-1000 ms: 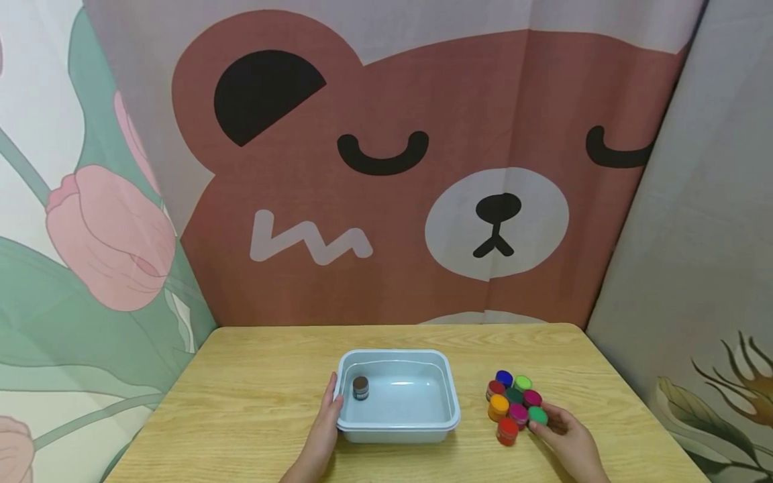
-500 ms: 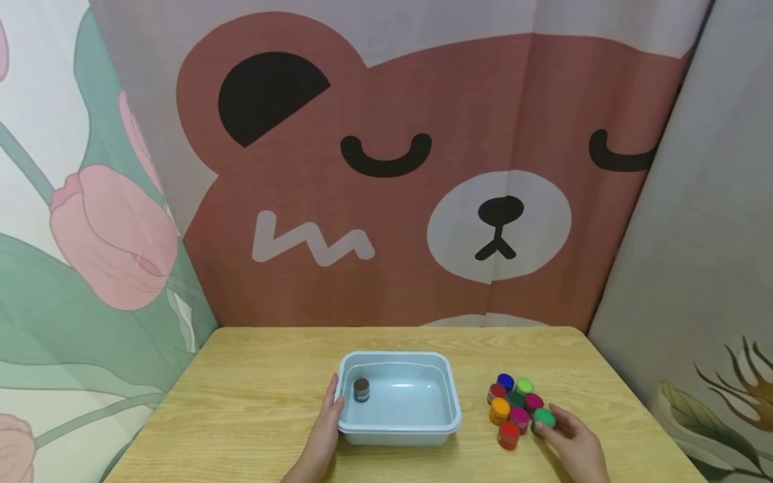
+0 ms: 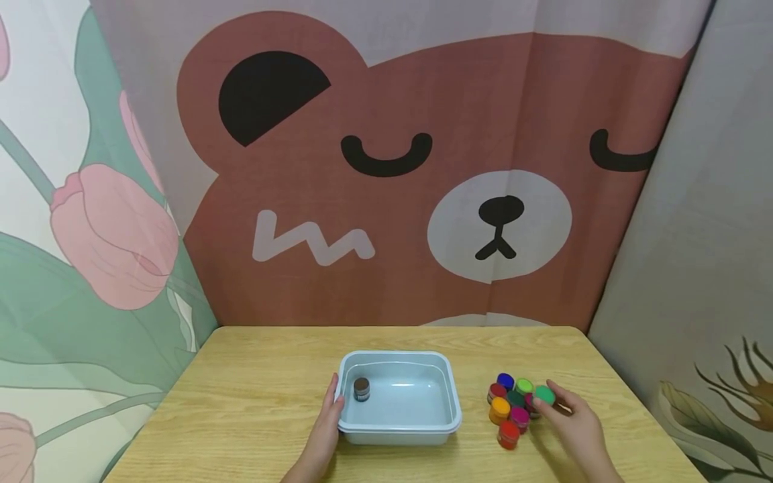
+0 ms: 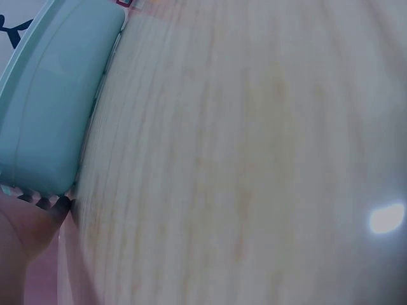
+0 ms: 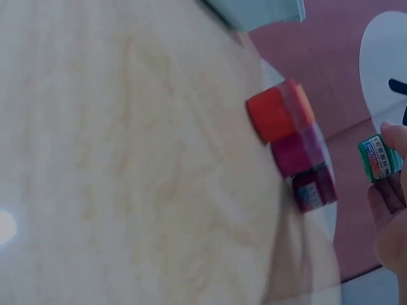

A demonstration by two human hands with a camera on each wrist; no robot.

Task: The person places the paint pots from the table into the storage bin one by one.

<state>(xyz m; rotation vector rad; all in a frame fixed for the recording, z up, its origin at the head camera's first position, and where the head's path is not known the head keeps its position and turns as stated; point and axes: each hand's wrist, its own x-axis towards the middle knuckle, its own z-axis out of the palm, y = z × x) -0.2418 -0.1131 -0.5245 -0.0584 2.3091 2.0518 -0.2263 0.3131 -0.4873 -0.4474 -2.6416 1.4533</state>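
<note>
My left hand holds the left side of a light-blue plastic basin, its thumb at the rim and its fingers along the outer wall. Inside the basin stands a small brown-lidded paint jar. Thumb and fingers of my right hand pinch a green paint jar, raised off the table; its printed label faces the right wrist view. Below and left of it, several paint jars cluster on the table, among them an orange jar, a red jar and a magenta jar.
The wooden table carries the basin in the middle and the jar cluster to its right. A curtain with a bear print hangs behind the table's back edge. Flowered curtains hang at both sides.
My right hand has taken the green jar from the cluster's right edge and lifted it up and away from the table. The left hand and the basin have stayed in place.
</note>
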